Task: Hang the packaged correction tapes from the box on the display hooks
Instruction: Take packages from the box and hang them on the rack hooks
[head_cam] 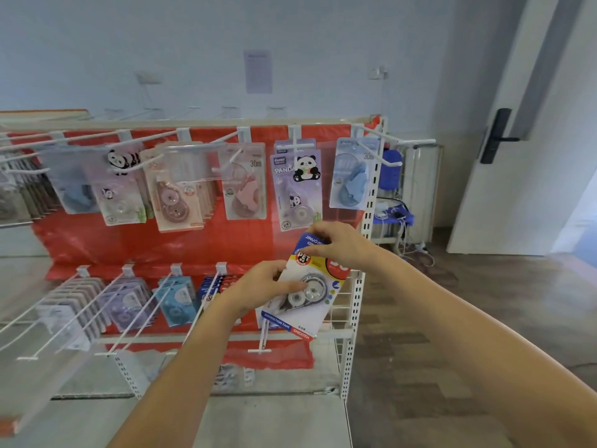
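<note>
— Over the lower row of hooks, at the right end of the display rack (357,295), I am holding one packaged correction tape (303,286) in both hands. It is tilted, top edge leaning right, and not yet on any hook.

— Which hook are you aiming for?

— My guess is the bare lower hook (263,337) just below the pack, beside the blue packs (213,286) of the same kind. I cannot see the box from here.

— How are the hands sitting?

— My left hand (258,287) is coming up from below, wrist bent back, its fingers (295,287) curled against the front of the blister near the two wheels, gripping the pack's left side. My right hand (339,242) is reaching across from the right, fingers curled down over the top edge, pinching the card near the header. Both forearms are stretched well forward.

— And the hang hole?

— Covered by my right fingers, so I cannot tell where it sits. That is the thing to fix: I am thinking the right hand should slide to the corner so the hole shows, the pack should be squared upright, facing me, then brought to the hook's tip and pushed straight back along the wire.

— Any risk?

— Going in tilted could catch the card on the tip and bend or tear the slot. The left hand steadying from below should be keeping it level.
</note>
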Demonstrator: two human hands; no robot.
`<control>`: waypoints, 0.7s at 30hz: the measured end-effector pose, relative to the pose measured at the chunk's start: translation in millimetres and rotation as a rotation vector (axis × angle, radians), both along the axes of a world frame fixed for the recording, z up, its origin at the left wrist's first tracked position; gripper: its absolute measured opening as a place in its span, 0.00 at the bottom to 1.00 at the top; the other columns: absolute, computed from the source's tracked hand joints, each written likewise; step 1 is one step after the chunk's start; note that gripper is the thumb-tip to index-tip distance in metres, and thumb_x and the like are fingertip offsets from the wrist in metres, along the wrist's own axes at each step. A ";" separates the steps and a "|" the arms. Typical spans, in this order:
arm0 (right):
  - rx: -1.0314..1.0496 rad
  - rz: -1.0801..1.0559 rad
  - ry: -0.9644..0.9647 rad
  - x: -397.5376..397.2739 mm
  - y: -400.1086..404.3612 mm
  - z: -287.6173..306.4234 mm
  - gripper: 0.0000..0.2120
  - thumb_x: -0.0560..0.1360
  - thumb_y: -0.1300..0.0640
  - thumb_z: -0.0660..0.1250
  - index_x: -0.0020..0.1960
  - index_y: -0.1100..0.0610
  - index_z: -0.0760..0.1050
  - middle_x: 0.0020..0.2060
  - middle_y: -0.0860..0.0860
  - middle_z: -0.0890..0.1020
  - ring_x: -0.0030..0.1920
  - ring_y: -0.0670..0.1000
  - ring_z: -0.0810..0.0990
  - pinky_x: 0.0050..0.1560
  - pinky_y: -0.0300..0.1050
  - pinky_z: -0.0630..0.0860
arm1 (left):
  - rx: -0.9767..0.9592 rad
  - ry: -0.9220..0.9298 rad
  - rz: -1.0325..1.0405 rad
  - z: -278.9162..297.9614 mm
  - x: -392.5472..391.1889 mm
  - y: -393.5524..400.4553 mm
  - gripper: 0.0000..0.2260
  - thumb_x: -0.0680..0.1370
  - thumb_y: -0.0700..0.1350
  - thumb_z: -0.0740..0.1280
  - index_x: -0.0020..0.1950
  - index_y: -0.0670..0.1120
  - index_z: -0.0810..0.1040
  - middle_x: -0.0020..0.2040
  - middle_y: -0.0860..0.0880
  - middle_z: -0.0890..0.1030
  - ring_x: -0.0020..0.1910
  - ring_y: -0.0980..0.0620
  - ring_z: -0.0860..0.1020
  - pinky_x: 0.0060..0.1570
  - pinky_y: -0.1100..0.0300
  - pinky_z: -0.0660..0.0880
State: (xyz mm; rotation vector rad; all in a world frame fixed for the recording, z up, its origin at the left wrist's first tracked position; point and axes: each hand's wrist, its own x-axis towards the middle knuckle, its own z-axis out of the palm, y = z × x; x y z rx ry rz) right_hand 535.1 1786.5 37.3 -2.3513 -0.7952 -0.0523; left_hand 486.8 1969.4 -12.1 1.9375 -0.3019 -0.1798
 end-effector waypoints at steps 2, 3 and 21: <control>0.054 -0.004 0.048 1.3 -2.9 0.2 0.10 0.76 0.51 0.68 0.50 0.57 0.77 0.46 0.53 0.82 0.47 0.51 0.80 0.51 0.48 0.75 | -0.028 0.009 0.006 0.1 -1.2 1.1 0.09 0.75 0.42 0.71 0.54 0.46 0.81 0.48 0.52 0.85 0.45 0.59 0.82 0.41 0.69 0.74; 0.091 -0.009 0.079 2.0 -5.2 0.2 0.08 0.77 0.50 0.66 0.51 0.54 0.77 0.47 0.50 0.82 0.48 0.49 0.80 0.52 0.47 0.77 | -0.042 0.014 0.014 -0.3 -0.9 2.2 0.09 0.75 0.43 0.71 0.55 0.46 0.81 0.49 0.52 0.85 0.47 0.57 0.82 0.43 0.67 0.75; -0.163 -0.402 0.070 0.5 -37.2 -66.0 0.11 0.79 0.54 0.61 0.53 0.59 0.78 0.48 0.53 0.83 0.49 0.54 0.80 0.49 0.47 0.74 | -0.305 0.137 0.245 -46.5 -41.5 36.7 0.09 0.76 0.40 0.69 0.56 0.45 0.78 0.51 0.49 0.84 0.50 0.50 0.83 0.45 0.60 0.79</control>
